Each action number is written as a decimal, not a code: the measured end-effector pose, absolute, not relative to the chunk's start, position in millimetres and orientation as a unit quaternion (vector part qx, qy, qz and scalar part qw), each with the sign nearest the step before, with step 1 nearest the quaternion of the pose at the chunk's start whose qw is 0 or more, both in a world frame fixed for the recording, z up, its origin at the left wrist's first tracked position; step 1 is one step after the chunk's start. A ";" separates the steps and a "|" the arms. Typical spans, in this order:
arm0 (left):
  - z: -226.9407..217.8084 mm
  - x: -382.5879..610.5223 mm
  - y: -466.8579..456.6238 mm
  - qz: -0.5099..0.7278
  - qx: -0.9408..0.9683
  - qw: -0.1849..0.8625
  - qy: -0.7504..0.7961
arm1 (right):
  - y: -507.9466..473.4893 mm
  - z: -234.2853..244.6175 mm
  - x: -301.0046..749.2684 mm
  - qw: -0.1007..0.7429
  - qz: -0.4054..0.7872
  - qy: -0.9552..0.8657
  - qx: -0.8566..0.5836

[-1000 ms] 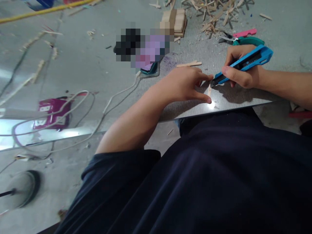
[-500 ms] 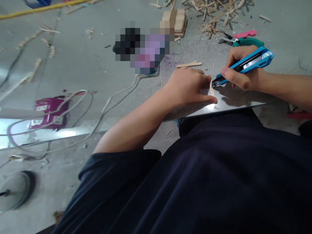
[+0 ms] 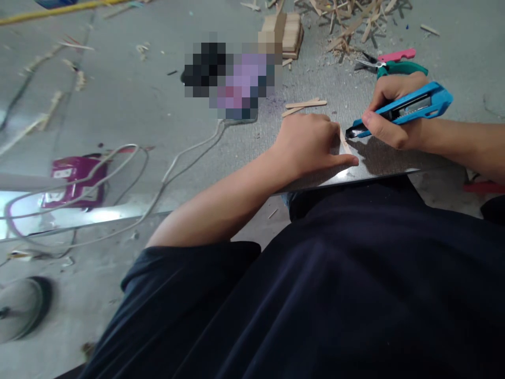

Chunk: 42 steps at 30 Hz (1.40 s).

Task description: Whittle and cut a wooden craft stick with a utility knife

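My right hand (image 3: pixel 395 113) is closed around a blue utility knife (image 3: pixel 424 103), its blade end pointing left and down. The tip is at or close to a pale wooden craft stick (image 3: pixel 345 142); whether it touches cannot be told. My left hand (image 3: pixel 310 138) holds that stick against the table near the front edge, its thumb and fingers at the stick's two ends. Just above my left hand lie two loose craft sticks (image 3: pixel 311 104), one crossing the other.
Green-handled pliers (image 3: pixel 404 67) and a pink-handled tool (image 3: pixel 397 55) lie beyond my right hand. A heap of stick scraps (image 3: pixel 351 21) and a stack of craft sticks (image 3: pixel 292 32) are at the back. A white cable (image 3: pixel 173 167) runs left past a purple packet (image 3: pixel 74 181).
The knife and my right hand have shifted slightly right, its tip a little further along from my left fingers. My left thumb has moved right, and the lower end of the stick with it.
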<state>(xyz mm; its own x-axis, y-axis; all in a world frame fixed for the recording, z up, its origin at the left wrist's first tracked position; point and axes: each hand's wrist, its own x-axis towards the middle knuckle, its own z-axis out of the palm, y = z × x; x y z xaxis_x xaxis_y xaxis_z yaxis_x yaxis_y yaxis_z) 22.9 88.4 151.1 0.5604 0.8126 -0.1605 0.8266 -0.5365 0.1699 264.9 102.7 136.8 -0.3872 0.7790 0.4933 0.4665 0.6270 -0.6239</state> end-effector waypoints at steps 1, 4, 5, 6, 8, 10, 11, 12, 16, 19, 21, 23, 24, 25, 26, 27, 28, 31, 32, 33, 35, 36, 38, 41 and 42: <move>152.3 24.0 87.4 -0.032 0.874 0.114 0.471 | 103.2 137.5 265.1 0.391 0.197 -0.813 -0.385; 153.9 25.8 86.5 -0.036 0.871 0.116 0.475 | 103.0 137.5 266.4 0.390 0.197 -0.821 -0.367; 153.8 25.9 86.6 -0.038 0.871 0.117 0.476 | 102.3 137.0 267.1 0.391 0.195 -0.823 -0.362; 153.7 26.0 86.7 -0.039 0.870 0.118 0.477 | 101.4 136.4 267.7 0.390 0.193 -0.825 -0.361; 153.6 26.0 86.9 -0.037 0.870 0.119 0.478 | 99.0 135.9 268.6 0.379 0.188 -0.827 -0.370; 153.9 26.2 86.6 -0.035 0.869 0.119 0.479 | 96.4 136.9 268.7 0.376 0.182 -0.828 -0.374; 154.2 26.4 86.4 -0.036 0.869 0.119 0.480 | 95.2 138.0 268.4 0.376 0.180 -0.828 -0.374; 154.4 26.5 86.2 -0.038 0.868 0.119 0.480 | 94.2 139.3 268.0 0.375 0.179 -0.829 -0.374; 153.9 26.5 86.5 -0.040 0.868 0.122 0.480 | 93.1 143.8 265.9 0.351 0.175 -0.835 -0.386; 152.0 25.7 87.9 -0.033 0.871 0.122 0.475 | 94.5 143.9 264.3 0.356 0.168 -0.845 -0.363; 151.0 25.4 88.7 -0.031 0.872 0.120 0.473 | 94.8 143.0 262.9 0.366 0.161 -0.853 -0.337; 150.5 25.2 88.9 -0.031 0.871 0.123 0.475 | 94.1 142.4 261.0 0.366 0.160 -0.861 -0.316; 150.2 25.2 88.9 -0.030 0.870 0.126 0.477 | 93.7 142.5 259.9 0.364 0.162 -0.864 -0.310; 149.8 25.2 89.0 -0.029 0.868 0.129 0.478 | 93.3 142.9 258.6 0.358 0.167 -0.866 -0.308; 149.3 25.1 89.0 -0.027 0.868 0.131 0.479 | 93.3 143.5 257.2 0.355 0.173 -0.866 -0.307; 148.6 25.1 89.2 -0.024 0.867 0.132 0.479 | 93.8 144.2 255.8 0.348 0.179 -0.867 -0.309; 147.9 25.1 89.5 -0.021 0.868 0.132 0.479 | 94.8 145.0 254.4 0.337 0.183 -0.868 -0.315; 146.4 25.4 91.1 -0.019 0.870 0.132 0.474 | 100.2 146.3 251.6 0.312 0.203 -0.861 -0.346; 146.3 25.6 91.8 -0.022 0.871 0.131 0.473 | 102.3 146.1 251.6 0.316 0.219 -0.851 -0.359; 146.4 25.8 92.4 -0.027 0.871 0.130 0.473 | 104.0 145.4 252.2 0.327 0.237 -0.837 -0.369; 147.0 25.9 93.3 -0.036 0.870 0.129 0.474 | 105.9 142.9 254.8 0.358 0.270 -0.810 -0.378; 147.3 25.9 93.6 -0.039 0.869 0.130 0.475 | 106.0 141.1 256.6 0.368 0.283 -0.799 -0.382; 147.7 25.5 93.7 -0.035 0.867 0.135 0.478 | 105.0 136.9 260.0 0.371 0.311 -0.785 -0.388; 147.6 25.0 93.3 -0.030 0.862 0.138 0.487 | 103.4 131.1 262.0 0.392 0.353 -0.751 -0.397; 147.6 25.0 93.0 -0.031 0.860 0.137 0.491 | 103.5 129.6 261.5 0.399 0.356 -0.743 -0.403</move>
<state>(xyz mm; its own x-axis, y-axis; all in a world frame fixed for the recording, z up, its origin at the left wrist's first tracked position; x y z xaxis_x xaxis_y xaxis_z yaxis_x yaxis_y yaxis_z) 25.0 93.0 147.6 0.5165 0.8353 -0.1884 0.8525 -0.4811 0.2045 261.5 103.5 129.6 -0.3566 0.8826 0.3062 0.3146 0.4221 -0.8502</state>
